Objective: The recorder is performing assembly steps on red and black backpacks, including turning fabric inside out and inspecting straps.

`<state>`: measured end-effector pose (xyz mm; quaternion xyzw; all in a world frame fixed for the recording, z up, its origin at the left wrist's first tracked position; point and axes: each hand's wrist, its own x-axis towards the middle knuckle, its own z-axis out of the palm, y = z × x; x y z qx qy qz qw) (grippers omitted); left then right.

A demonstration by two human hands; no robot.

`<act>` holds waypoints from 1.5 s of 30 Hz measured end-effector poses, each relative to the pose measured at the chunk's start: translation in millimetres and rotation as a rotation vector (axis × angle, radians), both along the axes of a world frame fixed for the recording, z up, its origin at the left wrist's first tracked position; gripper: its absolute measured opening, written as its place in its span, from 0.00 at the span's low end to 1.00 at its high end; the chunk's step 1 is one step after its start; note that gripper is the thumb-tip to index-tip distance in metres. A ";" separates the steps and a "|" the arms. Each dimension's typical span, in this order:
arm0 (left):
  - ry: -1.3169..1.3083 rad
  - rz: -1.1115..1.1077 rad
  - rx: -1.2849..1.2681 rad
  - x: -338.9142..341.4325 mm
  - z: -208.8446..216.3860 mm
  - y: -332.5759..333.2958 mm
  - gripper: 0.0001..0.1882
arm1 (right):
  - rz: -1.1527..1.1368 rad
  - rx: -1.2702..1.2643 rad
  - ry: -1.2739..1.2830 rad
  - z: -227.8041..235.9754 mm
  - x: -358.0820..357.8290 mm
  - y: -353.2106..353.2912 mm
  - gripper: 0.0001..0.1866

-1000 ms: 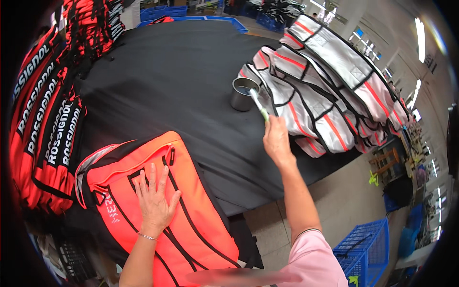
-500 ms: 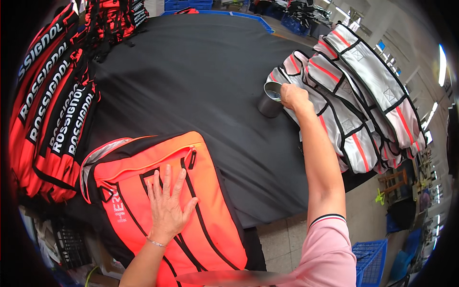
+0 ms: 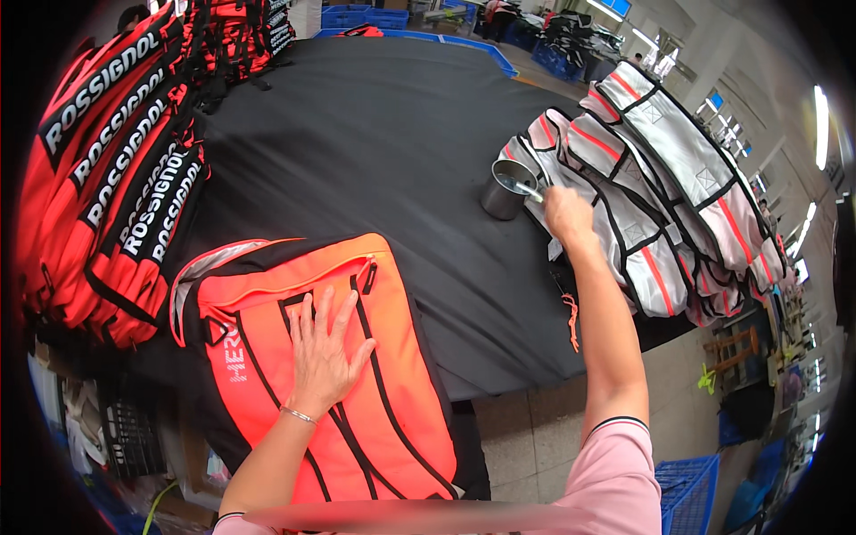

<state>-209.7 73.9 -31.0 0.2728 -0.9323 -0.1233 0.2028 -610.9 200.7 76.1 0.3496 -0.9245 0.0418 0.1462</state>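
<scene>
An orange-red backpack (image 3: 392,357) with black trim lies on the near side of the table. My left hand (image 3: 325,357) rests flat on its front panel, fingers spread. Farther off, my right hand (image 3: 569,216) is closed round a slim, light-coloured tool (image 3: 532,192) whose kind I cannot make out. The tool's far end is at the mouth of a dark grey metal cup (image 3: 502,203), which stands on the black table cover. Beside the cup and that hand are stacked grey-white panels (image 3: 655,272) with black edging and red stripes.
The black-covered table (image 3: 374,143) spreads beyond the backpack. Several red and black bags (image 3: 98,205) are piled along the left. An orange cord (image 3: 572,321) hangs near my right forearm. A blue crate (image 3: 687,490) stands on the floor at lower right, and blue bins line the far edge.
My right hand has drawn back from the cup's rim, slightly right and nearer, and the slim tool now shows. My left hand stays flat on the backpack. The whole view has shifted a little.
</scene>
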 end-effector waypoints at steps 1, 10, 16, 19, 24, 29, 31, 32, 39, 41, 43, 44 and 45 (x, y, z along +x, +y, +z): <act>-0.002 0.006 0.001 -1.2 -1.3 -1.1 0.38 | -0.005 0.063 -0.001 -10.0 -4.7 3.6 0.10; 0.007 0.068 0.002 -0.9 -1.3 3.0 0.39 | 0.042 -0.112 0.007 -18.3 -4.7 32.5 0.10; -0.199 0.110 -0.045 34.5 3.7 12.8 0.51 | 0.500 -0.664 -0.654 5.3 116.6 -13.4 0.09; -0.216 0.063 -0.017 47.3 0.6 24.2 0.51 | 0.814 -0.407 -0.546 6.5 168.9 -40.1 0.07; -0.177 0.031 0.012 59.7 -2.6 51.1 0.49 | 0.980 -0.131 -0.399 -10.7 180.7 -86.4 0.08; -0.089 0.023 0.069 62.6 -3.2 52.5 0.44 | 0.964 -0.040 -0.468 -10.7 159.7 -114.0 0.09; 0.023 -0.014 0.189 63.0 4.2 35.6 0.40 | 0.962 0.112 -0.541 -6.6 154.0 -119.7 0.10; 0.026 -0.020 0.198 57.2 13.4 21.9 0.40 | 0.954 0.121 -0.542 -9.9 153.7 -121.3 0.10; 0.042 -0.054 -0.012 -6.8 6.6 -8.4 0.40 | 0.940 0.152 -0.429 -8.7 149.5 -112.7 0.07; 0.019 -0.123 0.111 3.6 1.1 3.8 0.41 | 0.956 0.217 -0.353 -1.9 140.9 -100.8 0.07; 0.024 -0.123 0.120 9.2 -0.2 9.5 0.41 | 0.943 0.219 -0.351 -0.3 135.9 -94.0 0.06; -0.003 -0.123 0.115 9.3 0.8 10.2 0.41 | 0.951 0.227 -0.337 0.6 134.2 -93.0 0.06; -0.030 -0.123 0.110 9.1 1.8 10.9 0.41 | 0.959 0.233 -0.325 1.4 132.9 -92.5 0.05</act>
